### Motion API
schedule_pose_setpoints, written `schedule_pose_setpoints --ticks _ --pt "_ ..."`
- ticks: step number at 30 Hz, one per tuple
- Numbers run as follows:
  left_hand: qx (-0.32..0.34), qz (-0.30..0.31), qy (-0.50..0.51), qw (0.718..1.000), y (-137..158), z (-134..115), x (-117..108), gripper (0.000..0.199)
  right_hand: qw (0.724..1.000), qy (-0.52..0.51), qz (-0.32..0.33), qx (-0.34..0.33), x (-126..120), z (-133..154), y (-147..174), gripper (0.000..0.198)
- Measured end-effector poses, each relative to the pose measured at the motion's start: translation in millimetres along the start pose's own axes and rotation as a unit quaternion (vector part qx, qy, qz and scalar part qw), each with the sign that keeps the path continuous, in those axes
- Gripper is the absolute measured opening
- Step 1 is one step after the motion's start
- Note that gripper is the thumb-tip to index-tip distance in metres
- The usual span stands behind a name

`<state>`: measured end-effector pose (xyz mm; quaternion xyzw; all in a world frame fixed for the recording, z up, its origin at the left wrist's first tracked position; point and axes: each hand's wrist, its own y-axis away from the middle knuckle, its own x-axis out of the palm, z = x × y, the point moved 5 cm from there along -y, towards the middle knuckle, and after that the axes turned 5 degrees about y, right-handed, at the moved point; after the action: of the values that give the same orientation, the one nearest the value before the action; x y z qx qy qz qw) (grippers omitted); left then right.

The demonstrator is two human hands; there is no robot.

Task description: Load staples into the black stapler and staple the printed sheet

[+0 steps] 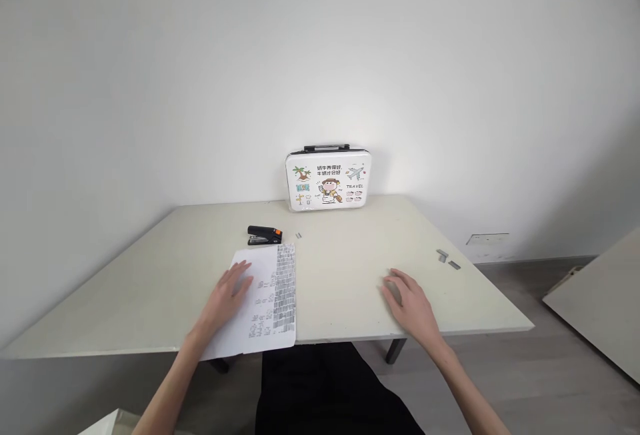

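Note:
Under my left hand [227, 294] lies a sheet of paper [261, 263] with handwriting and a densely marked strip along its right side. The fingers of that hand are spread over the paper's left part, and the paper's near edge hangs past the table edge. A black stapler [264, 234] with an orange patch rests just beyond the paper's far edge. My right hand [411, 303] rests on the bare tabletop to the right, fingers apart and loosely curved, holding nothing. Small staple strips [299, 236] lie right of the stapler.
A white printed case [327, 182] with a black handle stands upright at the table's back, by the wall. More grey staple strips [443, 256] lie toward the right edge of the pale table [345, 268]. A white panel [600, 295] stands beyond the table at right.

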<state>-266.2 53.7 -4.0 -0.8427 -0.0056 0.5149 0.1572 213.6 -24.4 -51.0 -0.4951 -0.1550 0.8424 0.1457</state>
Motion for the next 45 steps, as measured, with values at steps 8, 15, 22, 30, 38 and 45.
schedule_pose_setpoints --ticks 8,15,22,30,38,45 --pt "-0.111 -0.051 0.137 0.983 20.6 18.0 -34.3 0.056 1.000 -0.001 -0.009 -0.014 -0.3 -5.7 0.0 0.040" --pt "-0.125 -0.067 0.205 0.968 24.2 9.2 -36.0 0.048 0.999 -0.032 0.002 0.001 -2.5 -8.5 1.2 0.037" --pt "-0.136 -0.070 0.221 0.963 24.5 12.1 -36.4 0.050 0.999 -0.046 0.013 0.010 -3.4 -9.4 3.0 0.037" --pt "-0.140 -0.083 0.247 0.955 24.3 14.7 -34.8 0.050 0.998 -0.058 0.016 0.012 -4.1 -8.5 2.7 0.038" --pt "-0.142 -0.082 0.257 0.953 24.2 12.9 -35.2 0.051 0.998 -0.061 0.017 0.013 -4.8 -7.0 2.7 0.037" --pt "-0.144 -0.079 0.251 0.954 25.3 9.6 -37.1 0.053 0.998 -0.063 0.020 0.016 -5.1 -7.2 2.6 0.038"
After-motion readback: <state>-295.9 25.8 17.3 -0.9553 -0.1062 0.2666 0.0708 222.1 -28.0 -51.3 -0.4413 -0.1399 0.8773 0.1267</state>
